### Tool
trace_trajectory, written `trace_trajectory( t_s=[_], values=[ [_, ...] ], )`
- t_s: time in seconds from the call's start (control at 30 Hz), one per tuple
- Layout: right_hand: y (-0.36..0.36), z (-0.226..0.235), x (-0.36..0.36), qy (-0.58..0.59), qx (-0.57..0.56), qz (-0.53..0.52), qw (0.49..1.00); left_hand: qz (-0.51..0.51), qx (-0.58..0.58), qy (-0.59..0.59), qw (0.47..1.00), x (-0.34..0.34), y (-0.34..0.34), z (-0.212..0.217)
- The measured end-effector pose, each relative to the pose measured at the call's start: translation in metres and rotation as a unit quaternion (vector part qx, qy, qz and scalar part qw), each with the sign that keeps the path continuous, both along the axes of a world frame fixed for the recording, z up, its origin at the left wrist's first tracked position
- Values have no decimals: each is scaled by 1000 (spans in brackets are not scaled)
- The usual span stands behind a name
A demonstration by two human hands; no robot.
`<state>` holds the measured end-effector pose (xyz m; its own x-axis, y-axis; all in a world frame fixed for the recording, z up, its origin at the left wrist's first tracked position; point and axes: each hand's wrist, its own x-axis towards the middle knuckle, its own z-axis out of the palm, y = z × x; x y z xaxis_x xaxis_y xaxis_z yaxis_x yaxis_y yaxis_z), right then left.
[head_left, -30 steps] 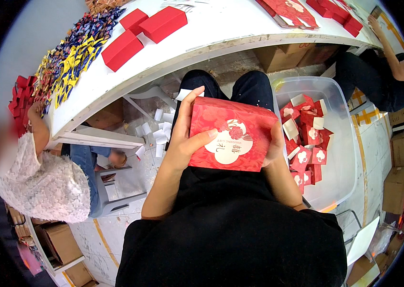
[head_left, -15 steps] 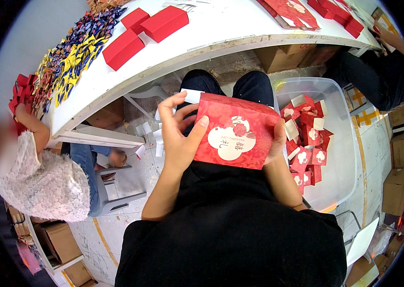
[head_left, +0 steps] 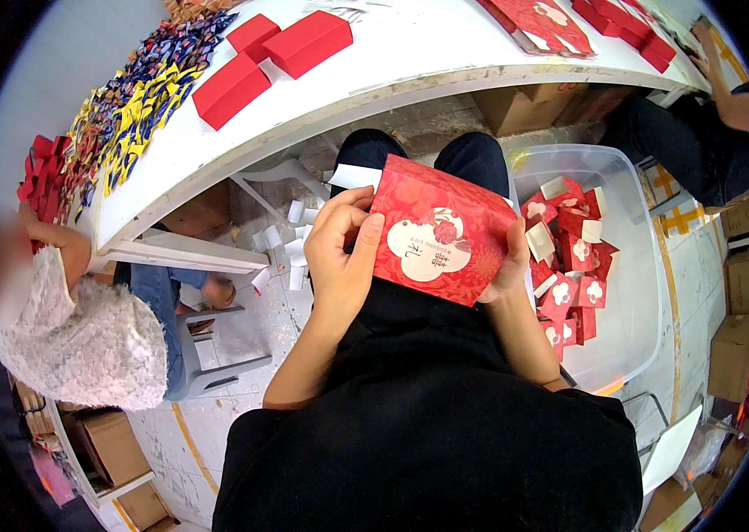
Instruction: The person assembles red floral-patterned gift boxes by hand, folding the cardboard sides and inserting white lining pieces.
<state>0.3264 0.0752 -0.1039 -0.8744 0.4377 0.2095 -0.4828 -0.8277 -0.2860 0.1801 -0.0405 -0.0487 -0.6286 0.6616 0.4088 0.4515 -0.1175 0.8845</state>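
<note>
A flat red paper box with a white flower-shaped patch (head_left: 441, 235) rests over my lap, held between both hands. My left hand (head_left: 343, 248) grips its left edge, thumb on the front, fingers pinching a white paper strip (head_left: 355, 176) at the top left corner. My right hand (head_left: 507, 262) holds the right edge, mostly hidden behind the box. To my right, a clear plastic bin (head_left: 631, 293) holds several smaller red boxes (head_left: 569, 266) with white flaps.
A curved white table (head_left: 410, 62) ahead carries red boxes (head_left: 268, 53) and a heap of wrapped candies (head_left: 126, 106). A person in a white lace top (head_left: 82, 337) sits at left; another person (head_left: 711, 133) at upper right. White paper scraps (head_left: 290, 244) lie on the floor. Cardboard cartons (head_left: 738, 346) stand at right.
My left hand slid from the box's front to its left edge and peeled up a white strip at the top corner. The box tilted slightly and shifted right.
</note>
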Motion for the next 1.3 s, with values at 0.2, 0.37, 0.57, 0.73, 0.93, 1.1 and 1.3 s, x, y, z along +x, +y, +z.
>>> trace_trajectory(
  t_s=[0.2,0.37,0.57,0.73,0.93,1.1,1.3],
  values=[
    [2,-1,2,-24,35,-20,999,-13,-20,25,999,0,1,1],
    [-1,14,-6,91,34,-33,995,-19,88,-54,994,11,2,5],
    [-13,29,-16,263,9,-11,965,-142,289,172,931,32,-1,37],
    [-13,28,-2,225,38,-35,973,-190,340,179,903,38,0,45],
    [-5,23,8,177,65,-65,980,-232,217,202,926,36,-24,64],
    [-4,24,16,146,74,-78,983,-228,229,250,912,40,-23,64],
    [0,23,19,124,82,-88,985,-155,260,291,908,45,-25,54]
  ],
)
